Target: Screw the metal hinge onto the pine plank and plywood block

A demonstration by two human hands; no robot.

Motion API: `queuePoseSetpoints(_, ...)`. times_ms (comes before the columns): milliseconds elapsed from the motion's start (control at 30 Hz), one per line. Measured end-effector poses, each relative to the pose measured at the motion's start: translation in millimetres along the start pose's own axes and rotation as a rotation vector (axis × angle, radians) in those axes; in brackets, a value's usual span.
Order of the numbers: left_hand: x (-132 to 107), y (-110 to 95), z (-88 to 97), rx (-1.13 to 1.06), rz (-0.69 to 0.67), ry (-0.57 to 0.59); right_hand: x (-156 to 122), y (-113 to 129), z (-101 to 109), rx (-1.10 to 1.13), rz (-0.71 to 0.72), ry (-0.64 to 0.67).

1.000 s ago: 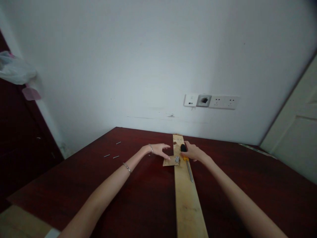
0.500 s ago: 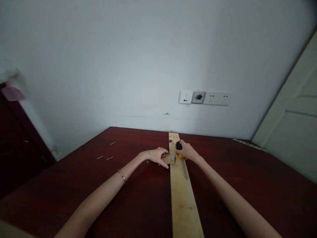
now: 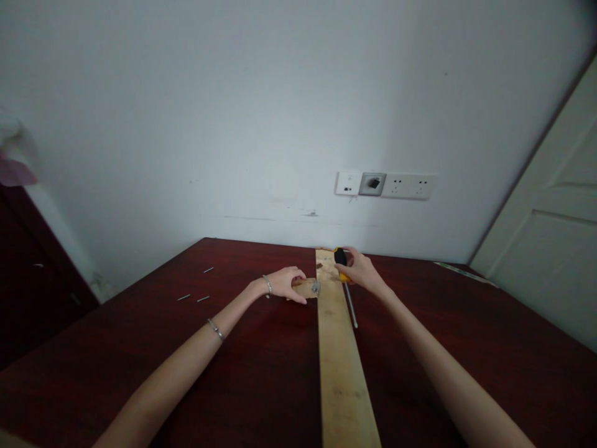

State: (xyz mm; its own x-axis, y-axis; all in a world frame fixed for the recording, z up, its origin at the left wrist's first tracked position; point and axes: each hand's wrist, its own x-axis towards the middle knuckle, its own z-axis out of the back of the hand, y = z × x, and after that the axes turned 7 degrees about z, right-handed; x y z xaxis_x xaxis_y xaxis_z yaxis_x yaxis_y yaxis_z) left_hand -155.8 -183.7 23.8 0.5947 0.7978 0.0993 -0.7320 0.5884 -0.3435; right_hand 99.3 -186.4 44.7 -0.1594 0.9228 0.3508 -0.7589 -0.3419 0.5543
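My left hand is closed around a small wooden block, thumb on the near side and fingers on the far side. A small grey metal piece sits at the block's right end, beside the left edge of a long pale wooden board. My right hand grips the black and yellow handle of a screwdriver over the board's far part. Its metal shaft points toward me and down along the board's right edge. Whether the tip touches anything I cannot tell.
Several thin metal screws or pins, among them one screw-like pin, lie on the dark red table at the left. Behind the table stands a white wall with sockets. A pale door is at the right.
My left hand has drawn the small block leftward, from on top of the board to its left edge. My right hand has raised the screwdriver slightly, away from me.
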Motion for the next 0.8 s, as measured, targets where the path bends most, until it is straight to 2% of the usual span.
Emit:
queuePoseSetpoints(167, -7.4, -1.4, 9.5, 0.101, 0.011, -0.006, 0.4, 17.7, 31.5, 0.278, 0.128, -0.306)
queuePoseSetpoints(300, -11.8, -11.8, 10.1, 0.216, 0.019, -0.029, -7.1, 38.6, 46.7, 0.597, 0.248, -0.418)
queuePoseSetpoints(367, -12.9, -16.7, 10.2, 0.253, 0.018, -0.045, -12.3, 49.1, 50.3, 0.652, 0.304, -0.459)
queuePoseSetpoints(567, -14.8, -24.2, 10.5, 0.276, 0.008, -0.065, -23.8, 69.6, 43.6, 0.69, 0.414, -0.463)
queuePoseSetpoints(800, -15.3, -30.5, 9.4, 0.275, -0.015, -0.082, -22.7, 68.8, 26.6, 0.73, 0.401, -0.466)
